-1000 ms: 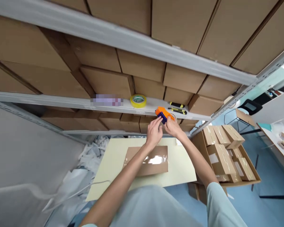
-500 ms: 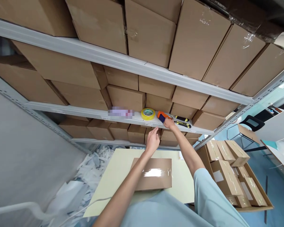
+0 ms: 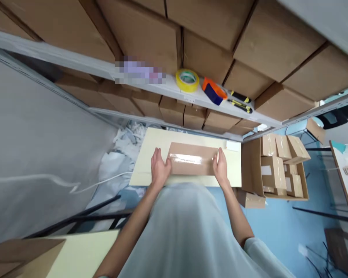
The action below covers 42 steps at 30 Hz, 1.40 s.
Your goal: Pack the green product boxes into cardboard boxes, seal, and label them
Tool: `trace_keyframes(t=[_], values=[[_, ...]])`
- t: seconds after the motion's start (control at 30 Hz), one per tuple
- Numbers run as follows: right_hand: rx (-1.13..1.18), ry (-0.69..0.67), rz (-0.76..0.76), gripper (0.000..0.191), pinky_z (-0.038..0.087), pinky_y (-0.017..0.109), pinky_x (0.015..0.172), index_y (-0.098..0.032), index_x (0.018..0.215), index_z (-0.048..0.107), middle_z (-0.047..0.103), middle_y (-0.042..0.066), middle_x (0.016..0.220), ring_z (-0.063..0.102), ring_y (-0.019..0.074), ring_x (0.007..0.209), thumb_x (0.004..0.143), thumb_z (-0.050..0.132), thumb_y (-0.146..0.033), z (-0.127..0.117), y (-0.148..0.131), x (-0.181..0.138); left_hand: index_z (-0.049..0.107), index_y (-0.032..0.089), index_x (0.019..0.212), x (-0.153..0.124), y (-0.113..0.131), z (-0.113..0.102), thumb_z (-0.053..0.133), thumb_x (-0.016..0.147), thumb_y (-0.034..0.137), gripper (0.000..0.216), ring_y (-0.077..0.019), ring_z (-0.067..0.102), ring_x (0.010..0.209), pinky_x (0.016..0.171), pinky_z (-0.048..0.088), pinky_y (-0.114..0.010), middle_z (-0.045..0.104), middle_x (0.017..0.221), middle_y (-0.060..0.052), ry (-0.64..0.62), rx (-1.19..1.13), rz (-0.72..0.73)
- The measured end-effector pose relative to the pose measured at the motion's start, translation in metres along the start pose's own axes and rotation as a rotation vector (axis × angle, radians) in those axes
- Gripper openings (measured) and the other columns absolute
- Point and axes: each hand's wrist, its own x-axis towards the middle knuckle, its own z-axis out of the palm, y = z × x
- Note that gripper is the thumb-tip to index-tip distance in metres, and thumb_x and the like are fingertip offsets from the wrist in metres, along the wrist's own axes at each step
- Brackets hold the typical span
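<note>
A taped cardboard box (image 3: 188, 168) lies on the pale yellow tabletop (image 3: 159, 135), with a shiny strip of clear tape across its top. At its left end is my left hand (image 3: 160, 166), fingers straight and thumb against the box. My right hand (image 3: 220, 165) presses the right end in the same way, so the box is held between both palms. Above, on the shelf edge, the orange and dark blue tape dispenser (image 3: 214, 92) lies beside a roll of yellow tape (image 3: 187, 80) and black and yellow utility knives (image 3: 240, 105).
Cardboard boxes fill the metal shelving (image 3: 84, 65) ahead. A small white box (image 3: 233, 145) sits at the table's right back corner. On the right stands a large open carton (image 3: 252, 162) holding several taped boxes. White scraps (image 3: 111, 166) lie on the left, near a cable (image 3: 104, 179).
My right hand has let go of the tape dispenser, which now lies on the shelf. Both hands have come down to the two ends of the box, and the view has tilted downward.
</note>
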Motion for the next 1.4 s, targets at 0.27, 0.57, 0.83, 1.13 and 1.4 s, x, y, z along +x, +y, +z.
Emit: trace_keyframes(t=[0.27, 0.57, 0.83, 1.13, 1.4], values=[[0.035, -0.08, 0.385, 0.08, 0.045, 0.055, 0.127, 0.0, 0.167, 0.038, 0.051, 0.03, 0.167, 0.053, 0.0388, 0.156, 0.113, 0.033, -0.058, 0.037, 0.007, -0.054, 0.051, 0.004, 0.157, -0.022, 0.019, 0.02, 0.062, 0.097, 0.044, 0.073, -0.0411, 0.056, 0.151, 0.128, 0.044, -0.053, 0.059, 0.16, -0.029, -0.166, 0.074, -0.145], [-0.02, -0.153, 0.59, 0.074, 0.058, 0.053, 0.104, -0.011, 0.149, 0.056, 0.075, 0.027, 0.134, 0.074, 0.044, 0.124, 0.106, 0.055, -0.071, 0.046, 0.017, -0.027, 0.06, 0.012, 0.142, -0.006, 0.025, 0.034, 0.083, 0.08, 0.073, 0.091, -0.047, 0.07, 0.13, 0.11, 0.057, -0.057, 0.075, 0.135, -0.027, -0.24, 0.199, -0.314], [-0.191, -0.048, 0.282, 0.076, 0.025, 0.064, 0.134, 0.007, 0.172, 0.025, 0.03, 0.036, 0.177, 0.029, 0.0382, 0.169, 0.117, 0.021, -0.046, 0.051, 0.007, -0.035, 0.028, -0.006, 0.17, -0.015, 0.016, 0.038, 0.047, 0.108, 0.054, 0.088, -0.0435, 0.023, 0.171, 0.137, 0.025, -0.061, 0.026, 0.178, -0.035, -0.195, 0.142, 0.007], [-0.331, -0.421, -0.218, 0.064, 0.016, 0.046, 0.141, -0.008, 0.176, 0.03, 0.027, 0.016, 0.183, 0.016, 0.0229, 0.174, 0.118, 0.03, -0.033, 0.082, -0.031, -0.058, 0.033, 0.009, 0.175, -0.05, 0.021, 0.044, 0.032, 0.112, 0.051, 0.076, -0.0297, 0.023, 0.172, 0.142, 0.014, -0.051, 0.032, 0.182, -0.016, -0.578, 0.24, 0.631], [-0.172, -0.205, 0.062, 0.067, 0.019, 0.051, 0.14, -0.01, 0.175, 0.033, 0.025, 0.016, 0.184, 0.019, 0.0259, 0.173, 0.118, 0.027, -0.044, 0.036, 0.028, -0.06, 0.05, 0.018, 0.168, -0.034, -0.005, 0.008, 0.049, 0.107, 0.046, 0.067, -0.0297, 0.018, 0.173, 0.141, 0.017, -0.053, 0.031, 0.183, -0.014, -0.449, 0.07, 0.282]])
